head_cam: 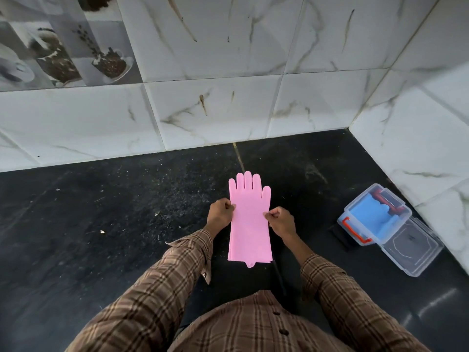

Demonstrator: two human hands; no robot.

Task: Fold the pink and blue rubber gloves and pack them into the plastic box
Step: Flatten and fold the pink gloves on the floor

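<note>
Near the middle of the dark counter [127, 212], a pink glove [250, 219] lay flat, fingers toward the back wall. The left hand [220, 214] pinched its left edge and the right hand [280, 221] pinched its right edge, both closed on the rubber. Over by the counter's right corner, the open plastic box [365, 224] held a blue glove [371, 214], its clear lid [411, 246] flipped back.
</note>
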